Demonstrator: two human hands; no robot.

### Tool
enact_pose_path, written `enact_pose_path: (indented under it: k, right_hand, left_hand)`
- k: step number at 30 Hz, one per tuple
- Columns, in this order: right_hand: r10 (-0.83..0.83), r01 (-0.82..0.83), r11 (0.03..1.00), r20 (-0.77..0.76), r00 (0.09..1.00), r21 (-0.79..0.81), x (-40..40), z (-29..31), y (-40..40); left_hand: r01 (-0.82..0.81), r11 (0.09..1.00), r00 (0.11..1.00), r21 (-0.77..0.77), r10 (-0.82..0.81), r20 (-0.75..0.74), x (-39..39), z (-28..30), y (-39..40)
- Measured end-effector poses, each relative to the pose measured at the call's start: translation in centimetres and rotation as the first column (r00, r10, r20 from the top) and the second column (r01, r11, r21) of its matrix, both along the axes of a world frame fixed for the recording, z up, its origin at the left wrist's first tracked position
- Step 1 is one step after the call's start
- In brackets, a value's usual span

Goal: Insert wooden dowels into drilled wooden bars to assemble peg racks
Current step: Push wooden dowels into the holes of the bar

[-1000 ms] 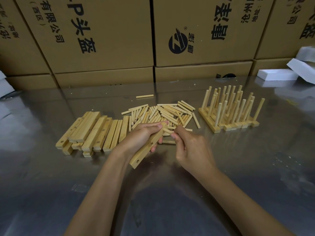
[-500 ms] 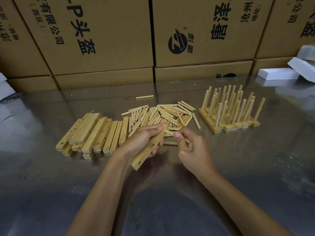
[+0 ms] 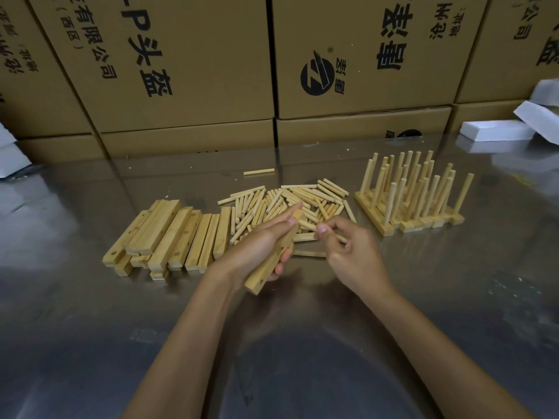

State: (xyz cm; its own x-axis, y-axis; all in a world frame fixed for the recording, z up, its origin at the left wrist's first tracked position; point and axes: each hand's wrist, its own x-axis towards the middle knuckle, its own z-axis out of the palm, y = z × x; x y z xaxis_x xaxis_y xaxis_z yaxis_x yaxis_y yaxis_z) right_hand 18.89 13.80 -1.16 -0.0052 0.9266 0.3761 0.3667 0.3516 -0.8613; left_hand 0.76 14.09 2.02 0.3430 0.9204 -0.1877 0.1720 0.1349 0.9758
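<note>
Left of the grip, stacked drilled bars (image 3: pixel 169 237). Left hand (image 3: pixel 260 246) wrapped around one drilled bar (image 3: pixel 272 261), tilted. Right hand (image 3: pixel 348 249) pinching a dowel (image 3: pixel 340 238) just beside it. Beyond, loose dowels (image 3: pixel 290 204); far right, finished racks (image 3: pixel 414 195).

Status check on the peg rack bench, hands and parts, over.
Left hand grips drilled bar, no dowels in yet. Right hand pinches a dowel by the loose pile. Nothing between them.
</note>
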Motion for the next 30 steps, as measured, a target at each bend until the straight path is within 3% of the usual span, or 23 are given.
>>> enact_pose_path:
  k: [4, 6, 8, 10, 11, 13, 15, 17, 19, 23, 30]
  right_hand:
    - [-0.005, -0.006, 0.998, -0.193, 0.981, -0.056, 0.6, 0.9, 0.2]
    - [-0.025, -0.024, 0.991, -0.360, 0.932, -0.131, 0.8, 1.1, 0.2]
    - [-0.106, 0.038, 0.986, -0.432, 0.896, -0.163, 1.0, 1.1, 0.3]
    - [-0.157, 0.138, 0.986, -0.246, 0.956, -0.095, 1.0, 0.3, 0.4]
    - [-0.137, 0.136, 0.990, -0.024, 0.990, -0.036, 0.9, -0.2, 0.4]
    - [-0.034, 0.034, 0.999, 0.435, 0.900, 0.007, 0.1, -1.2, 0.2]
    - [0.006, -0.015, 1.000, 0.599, 0.801, 0.011, -0.6, -1.6, 0.3]
    - [-0.006, -0.022, 0.999, 0.594, 0.804, 0.039, -0.8, -1.2, 0.2]
    - [0.035, -0.062, 0.997, 0.491, 0.870, 0.039, -0.6, -0.7, -0.2]
    - [0.144, -0.184, 0.977, 0.297, 0.944, 0.109, -1.1, 0.0, -1.3]
    - [0.153, -0.217, 0.956, 0.297, 0.943, 0.198, -0.8, 0.2, -1.5]
  left_hand:
    - [-0.066, 0.986, 0.970, 0.156, 0.100, -0.220, 1.2, 0.0, -0.5]
    - [-0.179, 0.962, 0.948, 0.207, 0.224, -0.224, 0.9, 0.0, -0.3]
    - [-0.313, 0.926, 0.920, 0.208, 0.350, -0.174, 0.2, 0.3, 0.1]
    - [-0.444, 0.881, 0.884, 0.162, 0.460, -0.077, -0.9, 0.2, 0.6]
    - [-0.507, 0.855, 0.859, 0.106, 0.512, -0.024, -1.5, 0.0, 0.9]
    - [-0.571, 0.819, 0.816, -0.047, 0.573, 0.075, -2.3, -0.3, 1.2]
    - [-0.548, 0.823, 0.807, -0.146, 0.567, 0.166, -2.8, -0.4, 1.3]
    - [-0.506, 0.845, 0.816, -0.173, 0.534, 0.222, -2.9, -0.3, 1.3]
    - [-0.483, 0.857, 0.826, -0.180, 0.514, 0.231, -2.7, -0.3, 1.3]
    - [-0.404, 0.899, 0.891, -0.170, 0.429, 0.151, -1.3, -0.2, 0.9]
    - [-0.391, 0.908, 0.916, -0.152, 0.400, 0.032, 1.1, 0.0, 0.1]
